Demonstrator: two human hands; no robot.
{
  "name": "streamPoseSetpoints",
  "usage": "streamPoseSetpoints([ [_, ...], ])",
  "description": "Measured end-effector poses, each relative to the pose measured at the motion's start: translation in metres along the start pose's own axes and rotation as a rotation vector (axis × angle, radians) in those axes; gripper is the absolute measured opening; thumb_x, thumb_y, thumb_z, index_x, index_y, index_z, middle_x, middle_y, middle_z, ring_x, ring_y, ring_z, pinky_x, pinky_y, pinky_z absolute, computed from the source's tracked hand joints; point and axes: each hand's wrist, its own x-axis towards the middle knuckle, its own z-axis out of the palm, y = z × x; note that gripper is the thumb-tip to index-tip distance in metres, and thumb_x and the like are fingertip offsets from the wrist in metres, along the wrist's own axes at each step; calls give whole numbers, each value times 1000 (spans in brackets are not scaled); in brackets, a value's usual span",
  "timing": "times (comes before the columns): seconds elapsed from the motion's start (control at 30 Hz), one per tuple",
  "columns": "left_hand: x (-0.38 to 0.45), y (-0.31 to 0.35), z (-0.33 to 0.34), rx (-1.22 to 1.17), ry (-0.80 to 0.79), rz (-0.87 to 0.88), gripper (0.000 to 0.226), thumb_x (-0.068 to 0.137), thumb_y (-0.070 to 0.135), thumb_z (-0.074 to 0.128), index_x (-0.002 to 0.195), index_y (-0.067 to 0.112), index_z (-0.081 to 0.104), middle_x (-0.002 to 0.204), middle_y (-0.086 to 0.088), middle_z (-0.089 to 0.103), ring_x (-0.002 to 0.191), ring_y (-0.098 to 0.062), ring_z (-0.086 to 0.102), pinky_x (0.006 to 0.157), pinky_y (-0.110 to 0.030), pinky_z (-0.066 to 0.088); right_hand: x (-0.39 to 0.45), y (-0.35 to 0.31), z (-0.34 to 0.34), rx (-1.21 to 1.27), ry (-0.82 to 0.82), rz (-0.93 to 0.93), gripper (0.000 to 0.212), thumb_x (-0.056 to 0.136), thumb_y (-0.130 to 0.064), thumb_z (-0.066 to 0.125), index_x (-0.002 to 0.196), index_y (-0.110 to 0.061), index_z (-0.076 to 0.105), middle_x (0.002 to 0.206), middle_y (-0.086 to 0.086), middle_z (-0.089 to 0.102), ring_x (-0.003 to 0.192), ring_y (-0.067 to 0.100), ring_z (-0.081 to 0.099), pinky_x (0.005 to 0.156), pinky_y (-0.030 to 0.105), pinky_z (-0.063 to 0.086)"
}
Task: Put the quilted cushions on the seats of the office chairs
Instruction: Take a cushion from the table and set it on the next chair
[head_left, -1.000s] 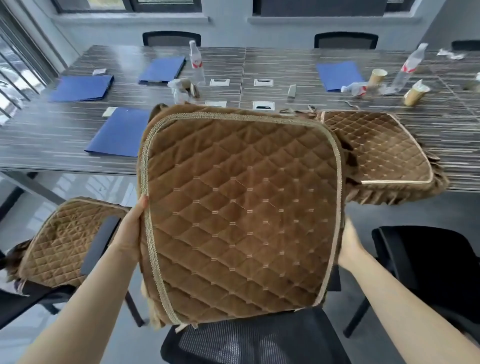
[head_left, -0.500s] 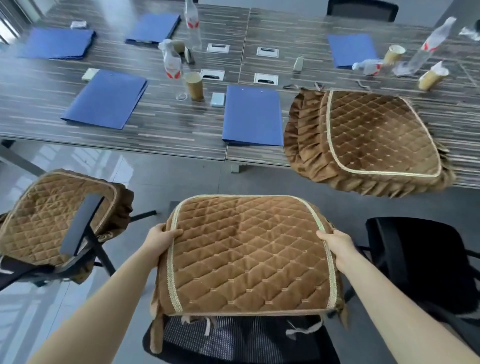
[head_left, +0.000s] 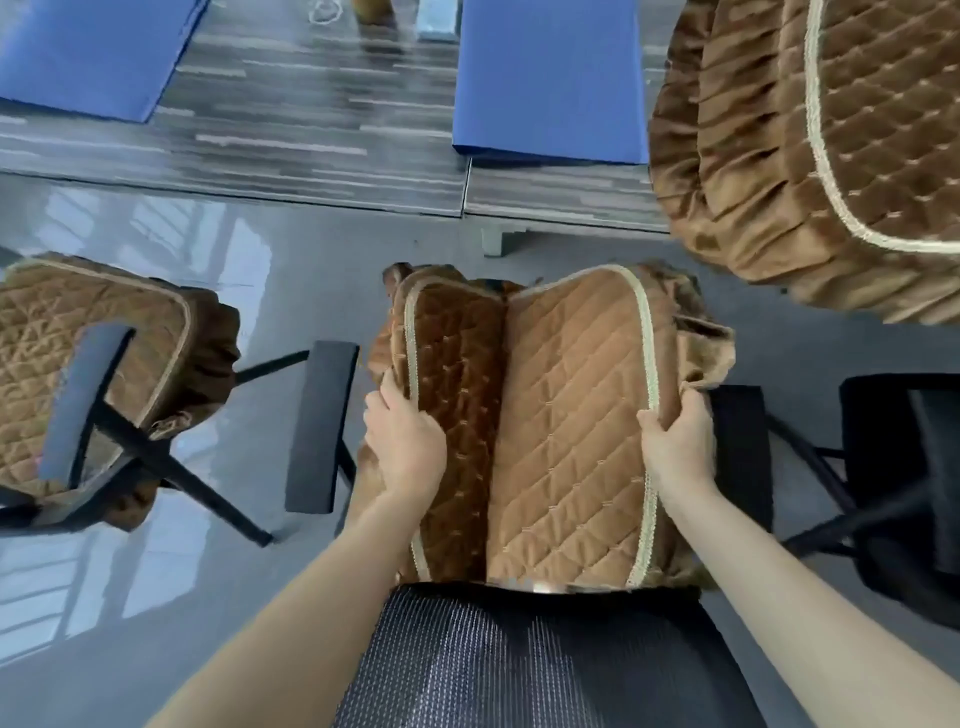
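A brown quilted cushion (head_left: 561, 415) with a cream trim lies on the seat of the office chair right in front of me, creased down its middle. My left hand (head_left: 405, 441) grips its left edge. My right hand (head_left: 675, 447) grips its right edge. The chair's black mesh backrest (head_left: 519, 660) fills the bottom of the view and hides the cushion's near end. Another quilted cushion (head_left: 72, 358) covers the seat of the chair on my left. A third cushion (head_left: 852, 156) rests on the table's front edge at the upper right.
The striped grey table (head_left: 291, 130) runs across the top with two blue folders (head_left: 550, 78) on it. Black armrests (head_left: 319, 426) flank the middle chair. A bare black chair (head_left: 904, 493) stands on the right. Grey glossy floor lies between the chairs.
The cushion came down from in front of my chest onto the middle chair's seat and now creases in the middle. My view tilted further down; both hands kept their hold on its sides.
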Motion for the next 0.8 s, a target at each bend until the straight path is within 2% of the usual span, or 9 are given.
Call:
streamPoseSetpoints([
  [0.1,16,-38,32,-87,19,19,61,91,1,47,148,7,28,131,-16,42,123,-34,42,104,-47,34,17,46,22,-42,41,5,35,95,-16,55,127,-2,48,126,16,54,120,33,51,104,46,41],
  [0.27,35,-76,70,-224,-73,-30,58,95,4,48,149,9,28,143,-11,39,133,-25,40,109,-32,29,45,85,47,-24,-7,146,37,95,-10,56,131,-5,47,122,9,53,116,28,53,104,41,41],
  [0.33,43,-83,84,-240,-61,-33,57,95,4,48,149,10,30,144,-9,40,133,-24,41,109,-29,29,55,93,56,-17,-10,147,36,94,-9,57,129,-6,49,119,3,54,114,25,54,104,41,41],
  [0.43,54,-83,92,-293,-24,-24,55,95,5,48,147,12,31,142,-6,38,133,-19,39,113,-30,27,68,100,61,9,10,117,33,93,-12,59,125,-9,52,119,7,61,111,27,58,101,47,46],
  [0.53,68,-81,101,-297,-28,17,55,97,7,46,148,14,26,143,-3,32,130,-12,34,107,-24,24,85,99,66,29,38,73,29,92,-13,59,120,-8,52,116,6,60,107,25,58,99,46,47],
  [0.67,94,-94,108,-75,-42,-89,59,95,12,50,149,14,27,142,-13,28,129,-30,34,106,-39,32,105,117,69,-83,-22,220,40,90,-10,61,124,-6,42,112,6,51,104,26,52,97,44,44],
  [0.73,101,-104,109,86,-69,-107,63,92,17,53,149,16,28,143,-14,25,127,-37,32,104,-46,35,114,135,71,-212,-112,375,65,75,-23,72,127,-8,36,119,15,52,109,35,53,93,46,47],
  [0.77,102,-109,109,157,-101,-109,67,91,23,55,150,18,25,148,-13,21,129,-39,29,104,-49,34,117,146,72,-269,-147,452,78,69,-28,75,132,-8,32,126,20,50,113,39,52,90,42,46],
  [0.8,103,-113,109,220,-138,-112,71,90,29,56,152,20,22,153,-12,15,133,-40,26,107,-51,33,116,150,73,-292,-180,515,82,72,-27,74,137,-5,29,132,22,46,116,41,49,88,39,44],
])
